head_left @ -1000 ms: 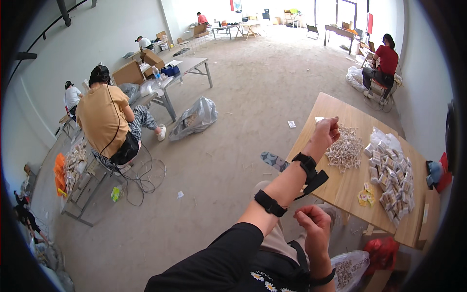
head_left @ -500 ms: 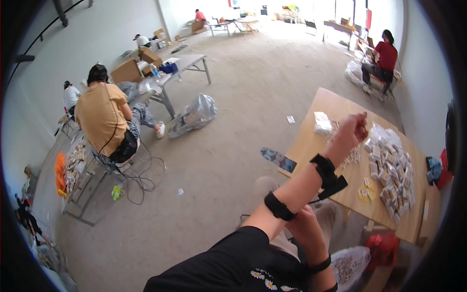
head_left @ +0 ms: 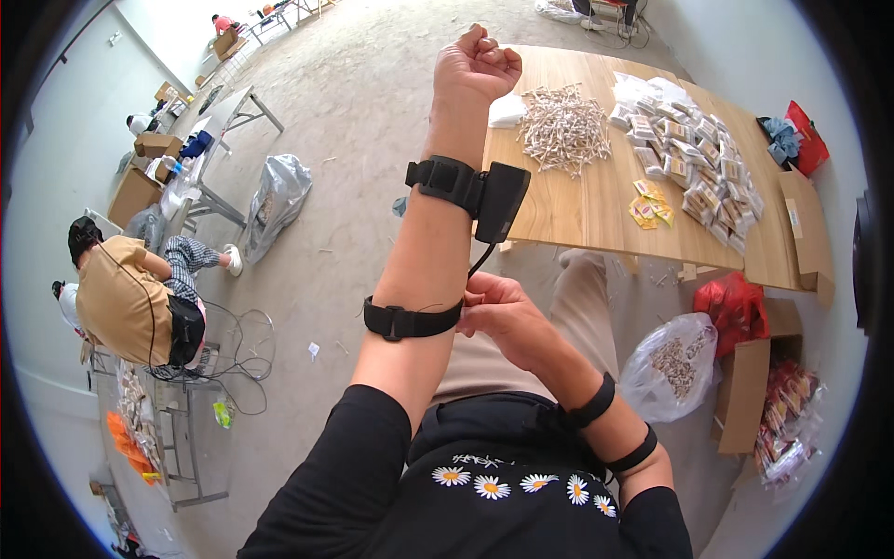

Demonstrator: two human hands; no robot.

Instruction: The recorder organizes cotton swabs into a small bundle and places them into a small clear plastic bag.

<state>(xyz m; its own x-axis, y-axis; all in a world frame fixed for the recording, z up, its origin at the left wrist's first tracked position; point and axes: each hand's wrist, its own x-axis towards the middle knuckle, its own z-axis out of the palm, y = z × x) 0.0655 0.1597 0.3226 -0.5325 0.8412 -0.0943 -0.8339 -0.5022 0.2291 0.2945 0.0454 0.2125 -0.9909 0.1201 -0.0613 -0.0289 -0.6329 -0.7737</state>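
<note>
My left forearm is raised across the middle of the view, with my left hand [head_left: 477, 65] curled into a loose fist and nothing visible in it. Near that wrist sits a black strap [head_left: 445, 184] carrying a black box-shaped device [head_left: 503, 202]. A short black cable runs down from the device toward my right hand [head_left: 507, 317]. Further down the same forearm is a second black strap [head_left: 400, 321]. The thumb and fingers of my right hand pinch at its inner edge; the exact grip is partly hidden. Two more black straps [head_left: 593, 402] circle my right arm.
On the wooden table [head_left: 559, 219] lie a heap of cotton swabs [head_left: 564, 129], many small packs [head_left: 694, 154] and yellow packets [head_left: 650, 205]. Below are a clear bag [head_left: 666, 363], a red bag [head_left: 731, 306] and cardboard [head_left: 742, 396]. A seated person [head_left: 135, 298] works at left.
My view has turned right and down, bringing the table's near side and floor bags into fuller sight. My left arm now points more upright. My right hand stays at the lower strap.
</note>
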